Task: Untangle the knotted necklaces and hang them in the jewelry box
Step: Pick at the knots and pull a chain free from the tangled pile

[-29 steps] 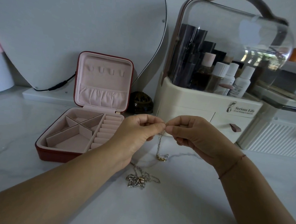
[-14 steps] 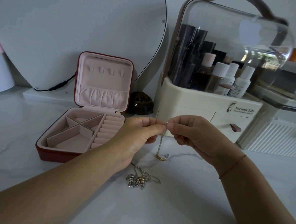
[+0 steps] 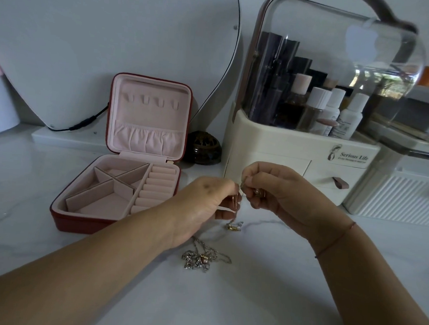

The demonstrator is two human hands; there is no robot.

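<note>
Marble table (image 3: 262, 303), cosmetics organiser (image 3: 297, 147) behind. Left hand (image 3: 205, 207) and right hand (image 3: 279, 194) pinching one fine chain (image 3: 233, 225) above it; knotted necklaces (image 3: 200, 259) lying near open jewelry box (image 3: 79, 222). Risk of tightening or snapping through hard pulling.

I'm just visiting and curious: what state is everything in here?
Red square jewelry box with pink lining: open, hooks bare.
Thin chain necklace: pinched between both hands, lower end dangling.
Silver knotted necklace bundle: lying on white marble table.
Left hand: pinching chain.
Right hand: pinching chain.
</note>
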